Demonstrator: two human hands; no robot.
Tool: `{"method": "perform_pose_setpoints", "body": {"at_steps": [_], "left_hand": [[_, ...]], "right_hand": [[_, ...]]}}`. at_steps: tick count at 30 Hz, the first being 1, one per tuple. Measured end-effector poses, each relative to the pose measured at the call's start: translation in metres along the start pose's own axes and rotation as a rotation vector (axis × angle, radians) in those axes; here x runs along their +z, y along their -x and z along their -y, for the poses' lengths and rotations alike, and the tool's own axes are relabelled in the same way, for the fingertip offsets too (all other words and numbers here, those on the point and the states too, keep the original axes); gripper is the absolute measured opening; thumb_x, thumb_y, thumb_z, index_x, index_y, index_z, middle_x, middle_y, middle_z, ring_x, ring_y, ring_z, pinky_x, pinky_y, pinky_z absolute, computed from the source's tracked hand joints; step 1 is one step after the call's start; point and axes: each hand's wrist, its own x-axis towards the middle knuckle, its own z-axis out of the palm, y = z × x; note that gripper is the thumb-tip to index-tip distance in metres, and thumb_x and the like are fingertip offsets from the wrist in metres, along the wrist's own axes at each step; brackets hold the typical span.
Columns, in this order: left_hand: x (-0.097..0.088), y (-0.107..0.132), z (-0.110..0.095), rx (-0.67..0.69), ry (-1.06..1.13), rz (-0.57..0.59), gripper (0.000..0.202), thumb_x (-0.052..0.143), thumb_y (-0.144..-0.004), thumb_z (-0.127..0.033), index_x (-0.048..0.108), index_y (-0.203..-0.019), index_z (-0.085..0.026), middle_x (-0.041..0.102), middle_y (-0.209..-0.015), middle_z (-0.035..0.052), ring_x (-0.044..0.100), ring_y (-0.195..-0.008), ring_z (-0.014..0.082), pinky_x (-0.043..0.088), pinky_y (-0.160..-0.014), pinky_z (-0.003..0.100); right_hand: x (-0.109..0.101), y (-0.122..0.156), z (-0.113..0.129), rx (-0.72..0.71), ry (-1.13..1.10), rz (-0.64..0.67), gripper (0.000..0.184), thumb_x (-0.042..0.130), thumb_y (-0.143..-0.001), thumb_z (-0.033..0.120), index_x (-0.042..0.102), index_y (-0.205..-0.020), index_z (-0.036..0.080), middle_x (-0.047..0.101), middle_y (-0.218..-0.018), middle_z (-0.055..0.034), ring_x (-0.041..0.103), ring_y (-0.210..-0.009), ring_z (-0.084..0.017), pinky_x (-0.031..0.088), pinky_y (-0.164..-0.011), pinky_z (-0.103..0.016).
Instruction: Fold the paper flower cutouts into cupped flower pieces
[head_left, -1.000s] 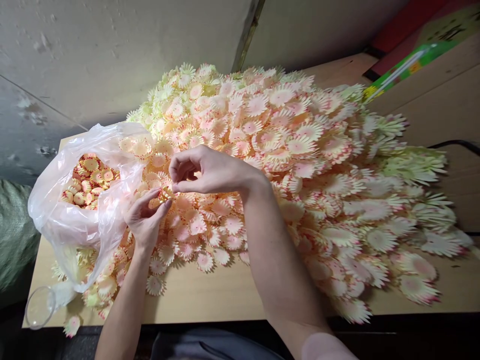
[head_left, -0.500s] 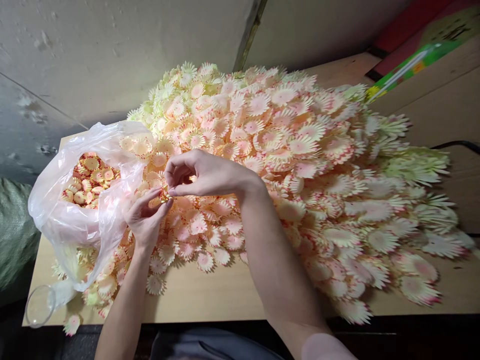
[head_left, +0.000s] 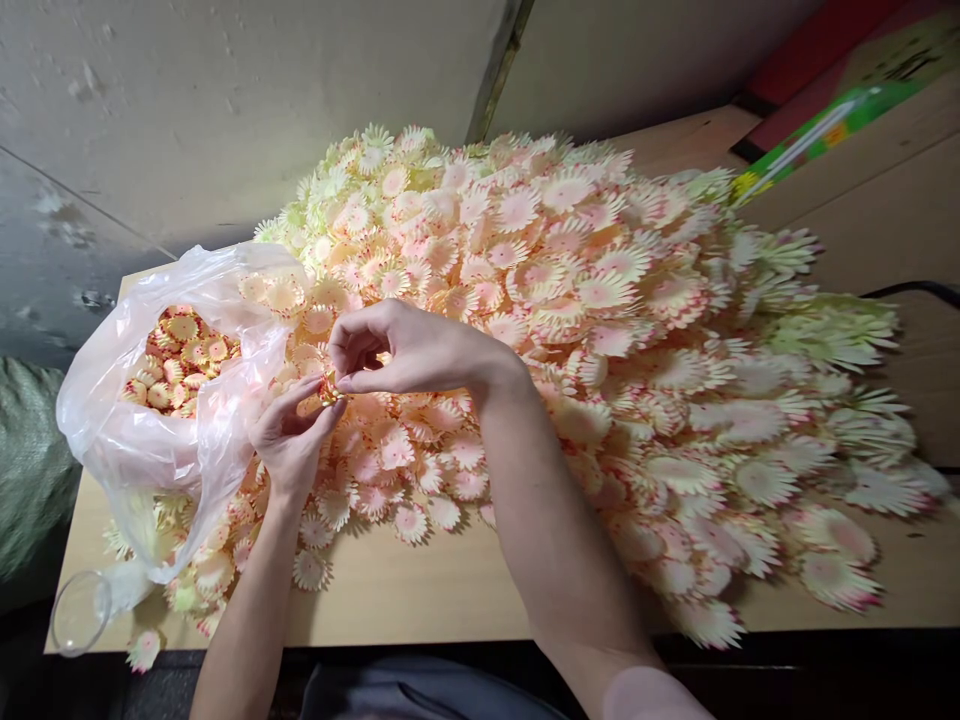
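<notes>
Both hands meet over the left part of a broad heap of pale, pink-centred artificial flower pieces [head_left: 517, 210]. My left hand [head_left: 292, 430] pinches a small yellow-and-red artificial flower piece [head_left: 328, 390] between thumb and fingers. My right hand [head_left: 390, 350] is closed at the same piece, its thumb and fingertip pressed together there; its curled fingers partly hide the piece. Just left of them, a translucent plastic bag [head_left: 105, 400] gapes at the top, and small yellow-and-red flower pieces [head_left: 180, 355] fill it.
A clear plastic cup [head_left: 81, 612] lies on its side at the front left corner of the wooden table [head_left: 420, 590]. Behind the heap rises a grey wall [head_left: 225, 110]. A green sack [head_left: 34, 480] is at the left, a red box [head_left: 817, 60] at the back right.
</notes>
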Motion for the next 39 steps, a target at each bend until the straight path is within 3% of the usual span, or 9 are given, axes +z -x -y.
{"method": "perform_pose_setpoints", "body": {"at_steps": [6,11,15,20,26,33,39], "left_hand": [[-0.0002,0.0004,-0.0002,0.025,0.069,0.023,0.033,0.089,-0.065,-0.016,0.078,-0.094,-0.025,0.078,-0.101,0.0024,0.074,-0.098,0.0157,0.064,-0.078,0.022],[-0.0012,0.0009,0.002,0.01,0.012,0.017,0.033,0.089,-0.065,-0.024,0.075,-0.094,-0.02,0.077,-0.101,0.0057,0.074,-0.099,0.0196,0.064,-0.076,0.025],[0.0,-0.0006,0.0014,-0.012,0.024,0.049,0.039,0.087,-0.068,-0.026,0.069,-0.102,-0.024,0.075,-0.109,0.0054,0.072,-0.107,0.0205,0.063,-0.082,0.027],[0.0007,-0.0015,-0.0021,-0.085,0.053,0.16,0.027,0.082,-0.075,-0.031,0.065,-0.095,-0.023,0.073,-0.117,0.0089,0.069,-0.115,0.0237,0.06,-0.085,0.029],[-0.0031,-0.001,-0.0003,-0.168,0.05,0.091,0.019,0.079,-0.078,-0.036,0.074,-0.088,-0.021,0.074,-0.084,0.0009,0.072,-0.079,0.0128,0.057,-0.075,0.021],[-0.0021,-0.0021,-0.0028,-0.334,0.055,-0.016,0.026,0.082,-0.072,-0.03,0.073,-0.094,-0.022,0.075,-0.078,0.0006,0.07,-0.068,0.011,0.058,-0.063,0.019],[0.0002,-0.0059,-0.0017,-0.428,0.155,-0.08,0.018,0.077,-0.07,-0.026,0.068,-0.085,-0.02,0.066,-0.069,-0.0042,0.063,-0.056,0.0061,0.055,-0.053,0.014]], "right_hand": [[0.0001,0.0005,-0.0013,-0.014,0.05,-0.067,0.017,0.06,-0.069,0.0,0.056,-0.074,0.015,0.058,-0.071,0.002,0.051,-0.062,-0.008,0.043,-0.057,-0.023],[-0.0023,-0.0006,-0.0063,-0.032,0.117,-0.17,0.018,0.059,-0.066,0.0,0.053,-0.071,0.017,0.055,-0.068,0.0039,0.047,-0.061,-0.007,0.039,-0.057,-0.024],[-0.0017,0.0002,-0.0043,-0.009,0.032,-0.081,0.016,0.061,-0.07,0.002,0.055,-0.074,0.016,0.058,-0.07,0.0027,0.051,-0.062,-0.007,0.041,-0.057,-0.023],[0.0012,-0.0005,-0.0027,-0.003,-0.007,-0.035,0.015,0.064,-0.072,0.003,0.055,-0.076,0.015,0.06,-0.072,0.0015,0.056,-0.063,-0.008,0.045,-0.058,-0.022],[0.0031,-0.0042,-0.0055,-0.019,0.025,-0.004,0.018,0.064,-0.07,0.002,0.053,-0.073,0.016,0.059,-0.071,0.0026,0.056,-0.063,-0.008,0.045,-0.058,-0.022],[0.006,-0.0081,-0.0085,-0.04,0.154,-0.035,0.021,0.059,-0.065,-0.003,0.053,-0.07,0.016,0.057,-0.07,0.0024,0.05,-0.062,-0.008,0.04,-0.056,-0.022],[0.0047,-0.006,-0.0072,-0.081,0.182,-0.125,0.019,0.059,-0.065,0.001,0.051,-0.069,0.018,0.053,-0.068,0.004,0.045,-0.06,-0.007,0.036,-0.055,-0.024]]}}
